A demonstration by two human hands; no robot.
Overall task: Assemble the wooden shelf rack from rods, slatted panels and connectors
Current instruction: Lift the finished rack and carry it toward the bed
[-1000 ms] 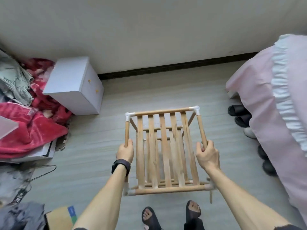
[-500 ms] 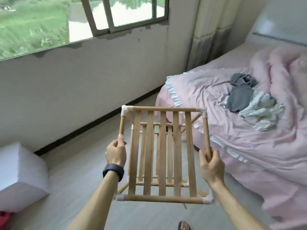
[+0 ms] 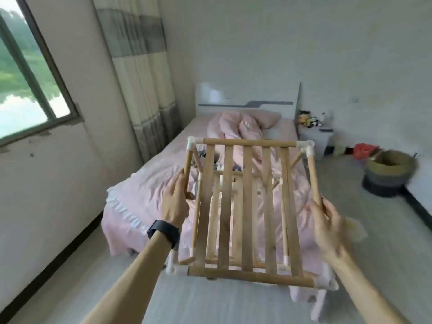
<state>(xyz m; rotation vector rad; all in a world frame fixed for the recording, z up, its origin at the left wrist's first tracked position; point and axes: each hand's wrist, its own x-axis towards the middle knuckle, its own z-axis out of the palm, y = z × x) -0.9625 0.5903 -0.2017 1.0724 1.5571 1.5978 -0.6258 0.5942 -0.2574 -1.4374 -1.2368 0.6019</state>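
Shelf rack (image 3: 244, 206) hangs in mid-air before me, top panel up, with the pink bed (image 3: 149, 183) behind it. My left hand (image 3: 175, 202) (watch (image 3: 164, 231) on the wrist) curls round its left side. My right hand (image 3: 329, 228), blurred, grips its right side.

I see a tan wooden rack (image 3: 247, 206) with white connectors (image 3: 190, 141), a pink bed (image 3: 163, 178), a grey-and-cream banded curtain (image 3: 140, 66), a black wristband (image 3: 163, 231).
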